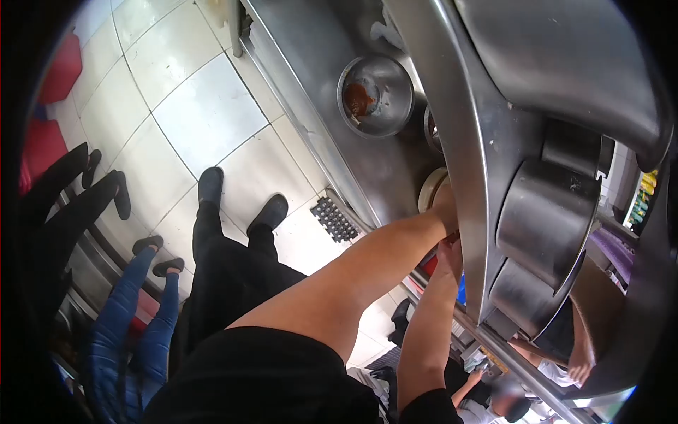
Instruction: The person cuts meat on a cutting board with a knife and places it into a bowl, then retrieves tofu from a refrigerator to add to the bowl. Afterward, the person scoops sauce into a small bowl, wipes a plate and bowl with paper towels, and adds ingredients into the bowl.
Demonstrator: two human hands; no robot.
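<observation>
Both my arms stretch over a steel counter point(321, 71) and pass under the edge of a steel shelf point(459, 141). My left hand point(444, 203) is beside a round cream-coloured rim point(428, 189), and the shelf edge hides its fingers. Close by it, my right hand point(450, 256) is bent at the shelf edge, its fingertips out of sight. Whether either hand holds something cannot be made out. Further along the counter sits a steel bowl point(400, 99) with red-brown sauce point(359, 100) inside. Part of another round metal container point(429, 131) shows behind the shelf edge.
Steel pots point(547, 222) stand on the shelf, with a large metal vessel point(572, 71) above. A black studded mat point(334, 219) lies by the counter's foot. On the left are people's legs in jeans point(116, 318) and red stools point(60, 71). More people work at lower right.
</observation>
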